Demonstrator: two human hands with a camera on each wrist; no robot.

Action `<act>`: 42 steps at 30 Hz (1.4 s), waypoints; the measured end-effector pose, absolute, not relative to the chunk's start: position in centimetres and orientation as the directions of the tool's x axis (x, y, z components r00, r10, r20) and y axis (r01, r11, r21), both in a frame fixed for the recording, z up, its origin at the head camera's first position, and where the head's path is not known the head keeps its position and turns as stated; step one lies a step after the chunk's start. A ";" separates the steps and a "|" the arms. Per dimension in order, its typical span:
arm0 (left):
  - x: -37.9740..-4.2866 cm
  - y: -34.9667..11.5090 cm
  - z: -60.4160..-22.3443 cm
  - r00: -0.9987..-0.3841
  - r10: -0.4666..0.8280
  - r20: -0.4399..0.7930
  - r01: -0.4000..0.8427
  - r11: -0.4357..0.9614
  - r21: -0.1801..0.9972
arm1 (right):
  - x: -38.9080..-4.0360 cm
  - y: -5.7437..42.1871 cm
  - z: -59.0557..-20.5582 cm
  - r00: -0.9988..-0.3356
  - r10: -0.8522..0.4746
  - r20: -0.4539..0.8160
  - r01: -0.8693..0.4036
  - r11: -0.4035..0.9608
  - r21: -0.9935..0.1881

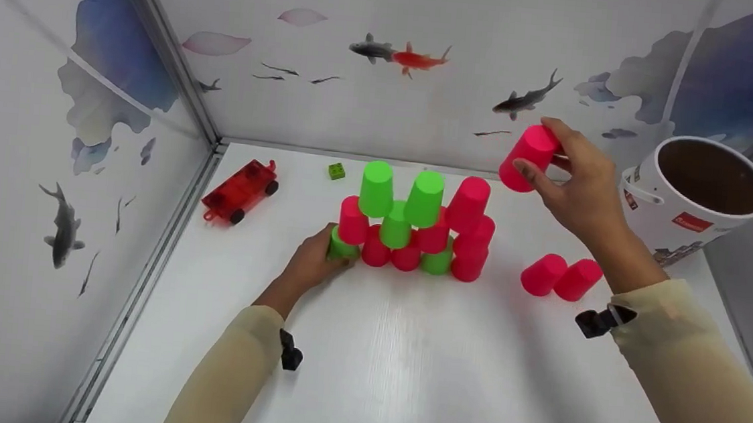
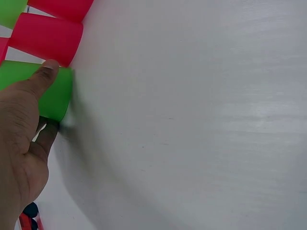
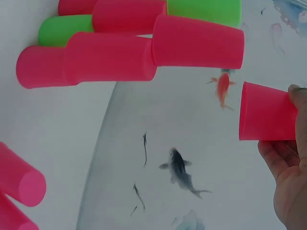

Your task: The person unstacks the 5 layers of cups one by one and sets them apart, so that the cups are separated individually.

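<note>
From where I stand, the left hand (image 1: 319, 257) grips the green cup (image 1: 344, 242) at the left end of the bottom row, its thumb tip lying close to the neighbouring red cup. That hold looks best kept light, since a sideways nudge here could shift everything resting above. To the right, two loose red cups (image 1: 543, 274) lie close together on the table. Between them and the left hand rises the stack of cups (image 1: 397, 225), rows of five, four and three, red and green mixed, mouths down. Off its right side and clear of the table, the right hand (image 1: 584, 181) pinches another red cup (image 1: 526, 159) near its closed end, mouth down and a little tilted. To my eye, levelling that cup and letting go gently would suit such light things.

The table (image 1: 397, 374) is white and smooth, with a soft sheen on its near part. Farther back stand a white bucket (image 1: 675, 215) on the right and a red toy car (image 1: 242, 191) on the left; a small green block (image 1: 336, 171) sits near the far edge. Beyond, the pale far wall (image 1: 424, 121) carries painted fish.
</note>
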State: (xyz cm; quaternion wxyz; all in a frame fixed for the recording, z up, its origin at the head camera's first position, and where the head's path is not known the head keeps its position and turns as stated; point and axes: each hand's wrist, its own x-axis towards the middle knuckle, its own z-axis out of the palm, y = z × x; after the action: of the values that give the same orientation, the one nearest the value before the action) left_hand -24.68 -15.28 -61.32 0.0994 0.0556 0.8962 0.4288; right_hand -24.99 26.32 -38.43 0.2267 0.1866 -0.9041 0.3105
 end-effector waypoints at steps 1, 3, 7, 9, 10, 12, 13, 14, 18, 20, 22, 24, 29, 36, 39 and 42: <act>-24.7 -15.3 -61.3 -0.974 0.186 -0.129 0.017 0.627 0.779 | -24.8 26.9 -38.6 -0.836 -0.182 0.517 -0.461 0.745 -0.483; -24.7 -15.3 -61.3 -0.974 0.188 -0.128 0.020 0.629 0.777 | -24.4 28.1 -39.1 -0.851 -0.155 0.502 -0.431 0.754 -0.496; -24.7 -15.3 -61.3 -0.973 0.193 -0.128 0.025 0.636 0.772 | -23.6 30.4 -40.6 -0.873 -0.105 0.477 -0.374 0.773 -0.513; -24.7 -15.3 -61.3 -0.972 0.195 -0.129 0.027 0.639 0.769 | -23.2 31.6 -41.5 -0.879 -0.087 0.469 -0.354 0.777 -0.521; -24.8 -15.3 -61.3 -0.972 0.196 -0.129 0.027 0.640 0.768 | -23.1 32.1 -42.0 -0.883 -0.077 0.463 -0.342 0.782 -0.522; -24.8 -15.3 -61.3 -0.972 0.197 -0.127 0.030 0.643 0.765 | -22.7 33.3 -43.0 -0.889 -0.060 0.453 -0.321 0.788 -0.525; -24.8 -15.4 -61.4 -0.973 0.196 -0.125 0.031 0.644 0.764 | -22.6 33.8 -43.4 -0.894 -0.050 0.446 -0.308 0.791 -0.529; -24.8 -15.4 -61.4 -0.973 0.195 -0.124 0.032 0.646 0.763 | -22.4 34.4 -43.9 -0.899 -0.039 0.437 -0.295 0.791 -0.536; -24.8 -15.5 -61.6 -0.974 0.194 -0.122 0.033 0.645 0.764 | -21.5 36.5 -45.9 -0.925 0.018 0.380 -0.211 0.807 -0.552; -24.8 -15.5 -61.7 -0.973 0.193 -0.124 0.031 0.643 0.765 | -21.0 37.6 -46.8 -0.938 0.050 0.342 -0.160 0.814 -0.558; -24.8 -15.5 -61.8 -0.973 0.194 -0.122 0.032 0.642 0.766 | -20.6 38.7 -47.8 -0.948 0.081 0.307 -0.115 0.814 -0.569; -24.8 -15.5 -61.8 -0.973 0.195 -0.121 0.033 0.642 0.766 | -20.2 39.9 -48.7 -0.954 0.118 0.276 -0.069 0.808 -0.585; -24.8 -15.4 -61.7 -0.974 0.195 -0.119 0.034 0.639 0.768 | -19.1 42.3 -51.0 -0.951 0.216 0.220 0.042 0.799 -0.600; -24.8 -15.4 -61.6 -0.973 0.197 -0.117 0.036 0.636 0.771 | -17.7 43.6 -54.5 -0.963 0.243 0.118 0.124 0.788 -0.603; -24.9 -15.4 -61.7 -0.974 0.190 -0.123 0.030 0.647 0.762 | -17.5 43.6 -55.7 -0.970 0.236 0.063 0.152 0.784 -0.601; -24.8 -15.3 -61.7 -0.974 0.189 -0.126 0.027 0.645 0.763 | -17.3 43.5 -56.6 -0.974 0.227 0.013 0.172 0.773 -0.611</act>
State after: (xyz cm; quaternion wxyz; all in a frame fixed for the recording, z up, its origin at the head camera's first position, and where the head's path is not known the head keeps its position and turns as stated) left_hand -24.83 -15.32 -61.68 0.0976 0.0599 0.9017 0.4169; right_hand -17.35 43.50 -56.62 0.0431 -0.1060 -0.9405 0.3201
